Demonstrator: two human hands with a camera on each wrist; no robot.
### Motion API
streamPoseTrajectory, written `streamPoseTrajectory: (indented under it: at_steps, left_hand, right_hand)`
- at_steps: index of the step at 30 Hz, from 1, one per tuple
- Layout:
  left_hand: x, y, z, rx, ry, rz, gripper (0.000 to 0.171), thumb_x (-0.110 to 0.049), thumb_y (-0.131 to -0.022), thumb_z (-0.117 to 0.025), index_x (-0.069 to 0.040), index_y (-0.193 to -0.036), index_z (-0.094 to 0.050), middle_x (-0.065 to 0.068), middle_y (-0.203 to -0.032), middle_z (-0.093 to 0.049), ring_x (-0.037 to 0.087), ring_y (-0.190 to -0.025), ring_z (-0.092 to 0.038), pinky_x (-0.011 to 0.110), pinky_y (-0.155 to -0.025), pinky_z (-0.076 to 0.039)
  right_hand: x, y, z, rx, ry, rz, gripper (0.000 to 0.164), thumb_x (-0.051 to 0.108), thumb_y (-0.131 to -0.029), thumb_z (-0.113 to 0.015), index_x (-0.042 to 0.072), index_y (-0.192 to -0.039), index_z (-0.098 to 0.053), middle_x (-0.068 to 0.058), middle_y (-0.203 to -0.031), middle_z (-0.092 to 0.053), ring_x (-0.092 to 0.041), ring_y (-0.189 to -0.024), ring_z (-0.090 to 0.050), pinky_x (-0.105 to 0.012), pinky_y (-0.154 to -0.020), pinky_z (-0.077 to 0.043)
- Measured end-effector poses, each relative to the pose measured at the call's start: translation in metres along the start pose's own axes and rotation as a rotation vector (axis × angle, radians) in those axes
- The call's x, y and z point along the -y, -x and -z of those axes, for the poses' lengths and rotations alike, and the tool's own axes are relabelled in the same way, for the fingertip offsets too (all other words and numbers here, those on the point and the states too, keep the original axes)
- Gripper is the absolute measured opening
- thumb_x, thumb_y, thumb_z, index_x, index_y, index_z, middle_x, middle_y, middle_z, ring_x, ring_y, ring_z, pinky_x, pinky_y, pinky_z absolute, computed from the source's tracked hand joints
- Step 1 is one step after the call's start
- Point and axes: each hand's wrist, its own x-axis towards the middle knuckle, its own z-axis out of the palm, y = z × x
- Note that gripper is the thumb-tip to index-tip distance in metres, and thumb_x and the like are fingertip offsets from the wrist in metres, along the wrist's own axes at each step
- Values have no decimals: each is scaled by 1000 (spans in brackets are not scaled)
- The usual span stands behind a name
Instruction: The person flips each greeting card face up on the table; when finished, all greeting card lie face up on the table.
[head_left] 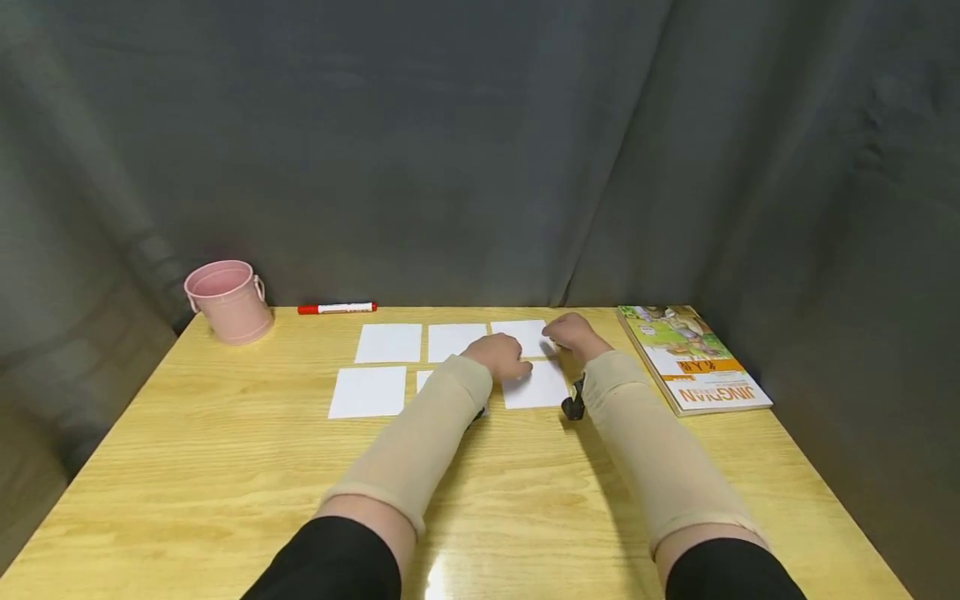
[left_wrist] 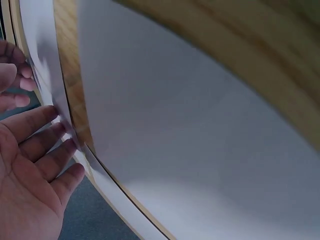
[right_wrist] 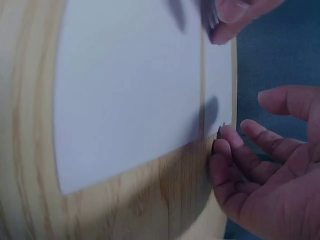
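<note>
White square paper sheets lie on the table in two rows of three. My left hand [head_left: 498, 354] reaches over the middle of the rows, its fingertips right at the sheets' edges and its fingers loosely extended. A far right sheet [head_left: 519, 335] lies between my hands. My right hand [head_left: 573, 333] is at that sheet's right edge; in the right wrist view its lower fingers [right_wrist: 222, 150] bend onto the table by the corner, with the thumb apart. The near right sheet [head_left: 538, 387] lies flat below both hands. My left forearm partly covers the near middle sheet [head_left: 422, 379].
A pink bucket [head_left: 232, 312] stands at the back left. Beside it a red and white marker [head_left: 337, 308] lies along the back edge. A book [head_left: 693, 367] with a colourful cover lies on the right. Dark curtains [head_left: 450, 167] hang behind the wooden table [head_left: 225, 483].
</note>
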Motion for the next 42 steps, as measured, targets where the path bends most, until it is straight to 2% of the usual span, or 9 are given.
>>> streamPoseTrajectory:
  at_steps: [6,10,13,17,21,24,29,36,42]
  left_hand:
    - [0,-3,-1,6,-32,-17,35,-40,-101,-55,-10,-103,-73,5,-115,-72,23,-108,-68,39,-94,-55]
    - [1,-4,-1,-22,-47,-48,33,-36,-101,-56,-8,-109,-72,7,-115,-71,23,-107,-68,40,-92,-55]
    - [4,-2,0,-105,-6,1,35,-30,-103,-54,-3,-119,-69,12,-119,-68,26,-106,-67,41,-90,-57]
    - [14,3,12,-234,279,183,37,-24,-108,-48,7,-118,-67,19,-116,-67,26,-96,-66,41,-88,-57]
    - [21,8,25,-276,608,284,36,-21,-109,-46,4,-90,-64,13,-84,-63,21,-71,-53,38,-77,-52]
    - [24,10,28,-292,760,293,31,-19,-107,-48,4,-96,-66,11,-86,-61,21,-79,-55,37,-83,-50]
    - [29,13,28,-322,903,329,37,-19,-106,-51,2,-132,-66,15,-125,-65,26,-113,-59,39,-103,-47]
    - [30,13,29,-340,1076,327,32,-16,-105,-53,6,-120,-70,7,-93,-67,15,-84,-59,31,-80,-48]
    - [28,15,29,-361,1346,318,32,-15,-107,-55,8,-126,-66,6,-95,-71,11,-84,-67,34,-91,-53]
  right_hand:
    - [-3,0,4,-13,-202,-71,9,2,-100,-52,0,-92,-57,1,-69,-51,-10,-60,-47,-22,-55,-42]
    - [-6,-1,3,-64,-186,-34,9,-1,-100,-53,-1,-94,-59,2,-66,-51,-8,-59,-47,-21,-56,-42]
    - [-9,1,6,-71,-192,-21,9,1,-101,-54,-4,-104,-61,0,-74,-55,-8,-64,-51,-20,-59,-46]
    - [-9,5,16,-26,-298,13,13,3,-104,-54,-6,-114,-56,-4,-89,-56,-7,-70,-54,-17,-63,-50]
    - [-7,10,24,28,-388,47,14,2,-105,-54,-4,-118,-54,-4,-94,-56,-7,-72,-55,-15,-65,-51]
    - [-4,12,25,52,-415,61,11,1,-105,-55,-3,-115,-55,-2,-89,-57,-7,-71,-57,-15,-65,-52]
    - [0,14,21,65,-400,73,8,3,-105,-55,-1,-113,-55,-3,-90,-58,-9,-74,-58,-16,-67,-53]
    - [-3,17,25,29,-370,67,7,9,-107,-56,3,-109,-57,0,-90,-55,-10,-77,-53,-28,-82,-51]
    - [-5,20,28,85,-484,65,11,7,-109,-50,0,-111,-57,3,-83,-67,-5,-72,-63,-17,-68,-54]
